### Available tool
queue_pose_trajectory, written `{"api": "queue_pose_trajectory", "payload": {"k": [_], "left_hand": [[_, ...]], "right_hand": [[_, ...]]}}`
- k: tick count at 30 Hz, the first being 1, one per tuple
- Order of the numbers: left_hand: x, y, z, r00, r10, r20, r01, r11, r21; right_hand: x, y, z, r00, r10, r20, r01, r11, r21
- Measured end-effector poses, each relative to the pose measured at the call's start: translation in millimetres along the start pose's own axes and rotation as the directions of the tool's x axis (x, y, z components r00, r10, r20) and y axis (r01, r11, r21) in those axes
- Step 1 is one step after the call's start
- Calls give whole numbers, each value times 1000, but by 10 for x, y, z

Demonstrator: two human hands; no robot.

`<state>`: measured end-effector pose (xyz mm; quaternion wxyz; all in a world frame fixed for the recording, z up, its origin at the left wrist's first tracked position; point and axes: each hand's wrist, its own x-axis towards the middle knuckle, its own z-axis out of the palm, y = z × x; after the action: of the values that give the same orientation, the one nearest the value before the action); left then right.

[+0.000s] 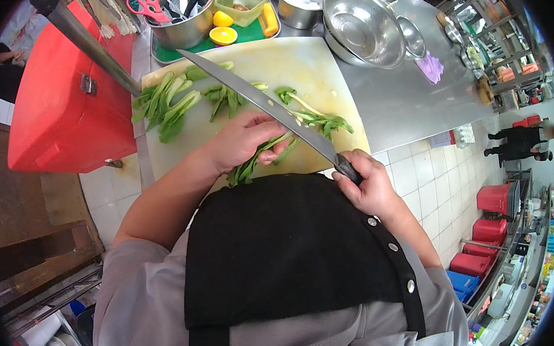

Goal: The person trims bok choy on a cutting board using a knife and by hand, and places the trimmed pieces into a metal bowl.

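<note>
My right hand (pixel 363 178) is closed round the black handle of a long kitchen knife (pixel 254 95). The blade slants up and left across the cutting board (pixel 310 56), with small pale bits stuck to it. My left hand (pixel 248 139) is closed on a bunch of leafy greens (pixel 245 171) at the board's near edge, its stems under the blade. More leafy greens (pixel 166 103) are piled at the board's left. A smaller clump (pixel 224 99) lies behind the blade, and trimmed stalks with leaves (pixel 321 116) rest right of it.
A green tray (pixel 246 33) behind the board bears cut lemon (pixel 223 35) and a utensil pot (pixel 184 29). Steel bowls (pixel 364 26) and a purple cloth (pixel 431 68) are on the steel counter (pixel 408 107). A red cooler (pixel 66 98) stands left. People (pixel 518 141) stand far right.
</note>
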<state>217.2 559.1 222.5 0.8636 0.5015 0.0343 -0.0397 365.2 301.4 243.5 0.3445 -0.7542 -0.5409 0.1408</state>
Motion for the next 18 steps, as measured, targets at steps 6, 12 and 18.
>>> {"api": "queue_pose_trajectory", "payload": {"k": [6, 12, 18], "left_hand": [[-95, 113, -50, 1000, 5, 20, -4, 999, -42], [-102, 59, -46, 986, 106, -129, -89, 987, 132], [-42, 28, -128, 989, 128, -72, -119, 985, 123]], "right_hand": [[-232, 253, -10, 986, 166, 5, -166, 984, 55], [-392, 402, 81, 940, 339, 30, -340, 927, 160], [-412, 406, 105, 931, 363, 44, -364, 908, 206]]}}
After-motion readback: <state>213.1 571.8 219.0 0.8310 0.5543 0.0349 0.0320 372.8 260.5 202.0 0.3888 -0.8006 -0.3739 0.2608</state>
